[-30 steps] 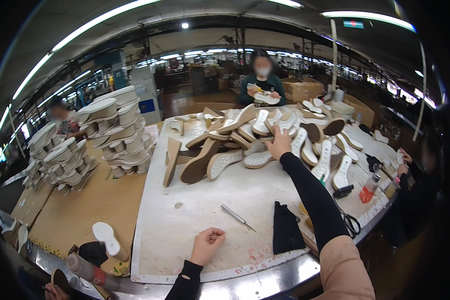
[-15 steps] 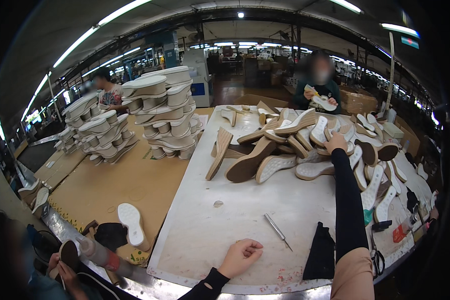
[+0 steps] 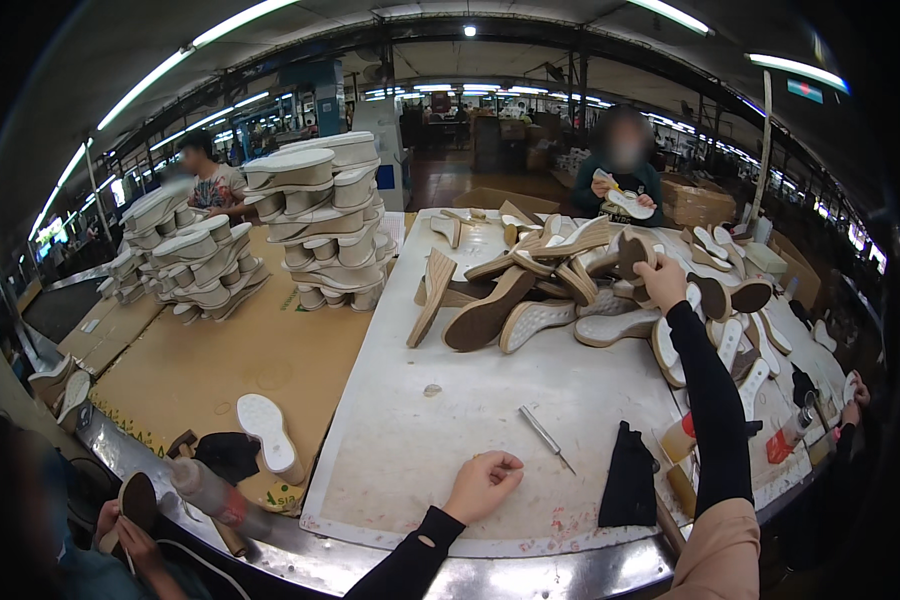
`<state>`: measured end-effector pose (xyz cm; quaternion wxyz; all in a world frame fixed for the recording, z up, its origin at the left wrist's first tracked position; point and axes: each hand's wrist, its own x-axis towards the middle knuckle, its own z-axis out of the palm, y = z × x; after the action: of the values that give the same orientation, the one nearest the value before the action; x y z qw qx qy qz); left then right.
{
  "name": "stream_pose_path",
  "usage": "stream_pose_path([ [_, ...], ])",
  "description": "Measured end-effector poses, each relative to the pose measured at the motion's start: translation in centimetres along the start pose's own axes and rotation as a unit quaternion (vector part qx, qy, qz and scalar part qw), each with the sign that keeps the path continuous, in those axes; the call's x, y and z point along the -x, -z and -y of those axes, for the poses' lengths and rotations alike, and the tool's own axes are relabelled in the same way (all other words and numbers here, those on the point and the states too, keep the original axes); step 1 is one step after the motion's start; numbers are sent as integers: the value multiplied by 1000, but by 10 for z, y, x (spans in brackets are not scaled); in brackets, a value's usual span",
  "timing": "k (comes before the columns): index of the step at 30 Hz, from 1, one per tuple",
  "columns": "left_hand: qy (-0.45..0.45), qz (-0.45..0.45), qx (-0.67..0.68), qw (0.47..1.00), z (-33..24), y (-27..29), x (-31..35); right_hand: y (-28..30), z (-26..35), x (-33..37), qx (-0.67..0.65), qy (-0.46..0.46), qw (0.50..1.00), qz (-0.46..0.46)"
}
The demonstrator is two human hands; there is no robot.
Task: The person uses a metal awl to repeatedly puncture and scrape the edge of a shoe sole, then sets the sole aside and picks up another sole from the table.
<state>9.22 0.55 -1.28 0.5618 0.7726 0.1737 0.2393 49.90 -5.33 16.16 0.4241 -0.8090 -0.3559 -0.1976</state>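
Observation:
My right hand (image 3: 658, 282) is stretched out over a heap of wedge shoe soles (image 3: 540, 320), its fingers closed on one wedge sole (image 3: 631, 250) whose brown underside shows. Parts of that sole are hidden by the hand and the heap. On the white tabletop (image 3: 390, 450), near the front edge, rests my left hand (image 3: 484, 487), its fingers curled in and nothing seen in them. Just beyond it lies a thin awl-like tool (image 3: 545, 437) with a metal handle. A black cloth piece (image 3: 628, 475) lies flat between my forearms.
Tall stacks of pale soles (image 3: 330, 220) stand on brown cardboard at the left. One white-topped sole (image 3: 267, 436) lies nearer, beside a bottle (image 3: 210, 490). Bottles (image 3: 792, 428) also stand at the right. Co-workers handle soles (image 3: 625, 200) across the table and at both sides.
My right hand has taken hold of a wedge sole on the heap and tilted it up, brown side showing. My left hand stays in place. The view has shifted slightly.

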Motion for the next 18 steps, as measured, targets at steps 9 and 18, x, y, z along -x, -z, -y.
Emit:
stream_pose_path([
  [9,26,17,26,999,3,3,2,-66,190,83,-421,-1,875,240],
  [18,39,33,53,997,3,-1,-2,-218,252,145,-331,111,834,427],
])
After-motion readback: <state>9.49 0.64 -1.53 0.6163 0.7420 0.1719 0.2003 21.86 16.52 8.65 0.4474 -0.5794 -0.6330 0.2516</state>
